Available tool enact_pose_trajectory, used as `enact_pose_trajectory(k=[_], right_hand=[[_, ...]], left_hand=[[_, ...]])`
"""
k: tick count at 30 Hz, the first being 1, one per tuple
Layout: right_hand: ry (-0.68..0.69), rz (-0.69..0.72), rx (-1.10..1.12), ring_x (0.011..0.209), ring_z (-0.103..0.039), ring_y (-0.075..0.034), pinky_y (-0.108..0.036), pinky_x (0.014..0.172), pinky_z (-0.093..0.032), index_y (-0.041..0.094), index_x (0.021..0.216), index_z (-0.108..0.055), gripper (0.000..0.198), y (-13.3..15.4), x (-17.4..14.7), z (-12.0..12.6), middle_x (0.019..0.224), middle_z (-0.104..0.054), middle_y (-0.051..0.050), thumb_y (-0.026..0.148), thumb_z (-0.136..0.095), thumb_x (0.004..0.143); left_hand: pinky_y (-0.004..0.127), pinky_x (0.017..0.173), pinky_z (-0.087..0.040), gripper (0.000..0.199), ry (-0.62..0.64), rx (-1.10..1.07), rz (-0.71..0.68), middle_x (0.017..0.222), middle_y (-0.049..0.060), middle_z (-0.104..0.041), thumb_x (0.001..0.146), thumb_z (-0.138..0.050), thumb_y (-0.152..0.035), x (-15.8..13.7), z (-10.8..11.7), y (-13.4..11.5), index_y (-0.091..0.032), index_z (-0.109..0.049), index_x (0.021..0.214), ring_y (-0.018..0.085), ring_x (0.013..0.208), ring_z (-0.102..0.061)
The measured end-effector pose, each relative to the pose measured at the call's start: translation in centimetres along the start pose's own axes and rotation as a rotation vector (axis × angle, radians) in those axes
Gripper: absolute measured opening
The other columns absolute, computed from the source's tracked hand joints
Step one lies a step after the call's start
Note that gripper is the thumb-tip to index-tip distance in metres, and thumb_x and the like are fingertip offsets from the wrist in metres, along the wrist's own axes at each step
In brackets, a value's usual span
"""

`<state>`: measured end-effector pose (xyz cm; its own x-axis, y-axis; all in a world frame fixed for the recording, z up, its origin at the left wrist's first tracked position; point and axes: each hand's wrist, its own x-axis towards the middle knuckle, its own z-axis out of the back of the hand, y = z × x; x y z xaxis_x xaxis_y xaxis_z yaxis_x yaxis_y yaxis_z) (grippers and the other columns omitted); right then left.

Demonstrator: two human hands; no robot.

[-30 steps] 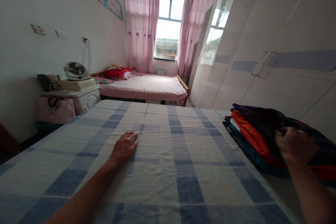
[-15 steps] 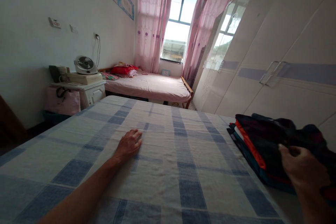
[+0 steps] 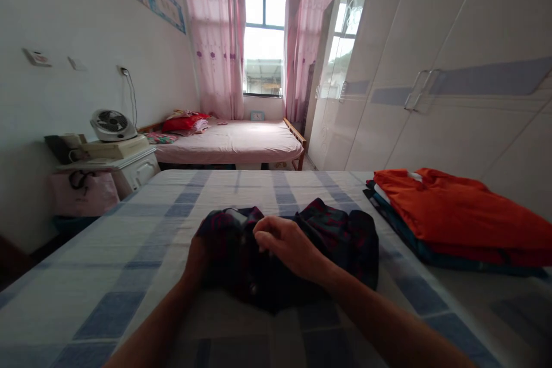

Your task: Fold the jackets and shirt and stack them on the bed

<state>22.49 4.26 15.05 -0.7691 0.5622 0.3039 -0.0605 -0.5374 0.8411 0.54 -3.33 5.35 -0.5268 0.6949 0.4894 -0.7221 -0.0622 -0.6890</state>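
Note:
A dark shirt [image 3: 340,236] with maroon patterning lies bunched on the bed, its collar facing away from me. At the shirt's left side is my left hand [image 3: 199,256]; its fingers are lost in shadow and blur against the cloth. Over the middle of the shirt, near the collar, my right hand [image 3: 287,244] has its fingers curled and thumb pressed in, closed on the fabric. To the right sits a stack of folded clothes, with an orange garment [image 3: 457,213] on top and darker ones beneath it.
The blue-and-white checked bedsheet [image 3: 164,276] spreads under everything. Beyond it stands a second bed [image 3: 241,141] with a red pillow [image 3: 185,122]. A nightstand [image 3: 138,169] with a fan [image 3: 112,125] is at left, a white wardrobe [image 3: 388,69] at right.
The dark shirt has come off the stack to the middle of the bed, uncovering the orange garment. My right hand moved left with it; my left hand now rests at the shirt's side.

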Motion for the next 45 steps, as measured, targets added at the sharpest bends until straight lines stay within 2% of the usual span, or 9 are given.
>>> enact_pose_trajectory(k=[3,8,11,13,15,19,30,41,45], right_hand=[[-0.101,-0.027,-0.118,0.068,-0.058,-0.012,-0.024,0.066,-0.044,0.019,0.091,-0.065,0.018,-1.0,-0.1,1.5,0.074,-0.065,0.001,0.029,-0.052,0.083],[-0.535,-0.17,-0.44,0.077,-0.064,-0.018,-0.03,0.074,-0.046,0.019,0.096,-0.065,0.025,-6.5,-1.4,10.4,0.083,-0.069,-0.004,0.031,-0.049,0.082],[-0.642,-0.339,-0.533,0.075,-0.065,-0.019,-0.03,0.071,-0.047,0.017,0.096,-0.066,0.027,-11.2,-3.6,14.8,0.08,-0.07,-0.006,0.03,-0.048,0.08],[-0.703,-0.439,-0.509,0.074,-0.066,-0.019,-0.03,0.071,-0.048,0.016,0.092,-0.067,0.025,-14.1,-5.2,16.4,0.078,-0.07,-0.007,0.026,-0.049,0.077],[-0.729,-0.505,-0.443,0.07,-0.066,-0.019,-0.029,0.068,-0.049,0.015,0.087,-0.067,0.022,-16.3,-6.4,17.1,0.075,-0.07,-0.008,0.023,-0.05,0.075],[-0.723,-0.527,-0.356,0.064,-0.066,-0.017,-0.026,0.06,-0.049,0.014,0.086,-0.066,0.022,-18.0,-7.0,17.1,0.075,-0.07,-0.007,0.021,-0.049,0.074],[-0.786,-0.501,-0.365,0.067,-0.066,-0.017,-0.026,0.062,-0.048,0.014,0.091,-0.067,0.025,-17.4,-6.9,17.1,0.077,-0.07,-0.007,0.023,-0.048,0.077],[-0.758,-0.519,-0.367,0.066,-0.067,-0.019,-0.028,0.065,-0.049,0.015,0.086,-0.067,0.023,-17.7,-6.6,16.8,0.073,-0.07,-0.006,0.023,-0.049,0.075],[-0.754,-0.52,-0.372,0.067,-0.067,-0.019,-0.028,0.066,-0.049,0.016,0.086,-0.067,0.023,-18.0,-6.6,16.9,0.074,-0.07,-0.006,0.023,-0.049,0.075]], left_hand=[[0.038,0.085,-0.05,0.041,-0.096,-0.053,0.081,0.097,0.01,-0.067,0.08,-0.039,-0.042,0.2,1.0,0.4,-0.015,-0.061,0.102,0.024,0.091,-0.062],[0.036,0.088,-0.048,0.041,-0.315,-0.106,0.198,0.105,0.01,-0.064,0.086,-0.037,-0.038,0.8,2.2,-1.0,-0.013,-0.055,0.114,0.022,0.097,-0.061],[0.036,0.096,-0.043,0.033,-0.449,-0.05,0.01,0.116,0.009,-0.058,0.088,-0.04,-0.031,0.2,3.2,-3.7,-0.016,-0.054,0.114,0.021,0.11,-0.055],[0.034,0.098,-0.041,0.026,-0.286,0.034,-0.251,0.116,0.008,-0.058,0.089,-0.043,-0.027,-1.0,3.6,-6.1,-0.019,-0.058,0.11,0.019,0.111,-0.054],[0.033,0.094,-0.043,0.025,0.109,0.139,-0.453,0.113,0.006,-0.061,0.09,-0.045,-0.028,-2.9,3.5,-8.4,-0.022,-0.059,0.11,0.019,0.106,-0.057],[0.033,0.085,-0.047,0.048,0.672,0.288,-0.473,0.117,0.005,-0.06,0.081,-0.061,-0.036,-6.2,1.9,-10.7,-0.026,-0.049,0.127,0.022,0.103,-0.057],[0.026,0.073,-0.041,0.012,0.7,0.101,-0.197,0.086,0.001,-0.057,0.087,-0.047,-0.024,-4.4,2.0,-8.4,-0.019,-0.051,0.077,0.014,0.079,-0.056],[0.039,0.079,-0.043,0.031,0.547,0.78,-0.19,0.102,0.011,-0.063,0.09,-0.042,-0.039,-4.8,3.1,-9.9,-0.017,-0.058,0.104,0.028,0.095,-0.058],[0.039,0.082,-0.044,0.048,0.628,0.702,-0.188,0.1,0.011,-0.065,0.086,-0.048,-0.047,-4.8,3.6,-9.7,-0.016,-0.054,0.122,0.028,0.098,-0.057]])
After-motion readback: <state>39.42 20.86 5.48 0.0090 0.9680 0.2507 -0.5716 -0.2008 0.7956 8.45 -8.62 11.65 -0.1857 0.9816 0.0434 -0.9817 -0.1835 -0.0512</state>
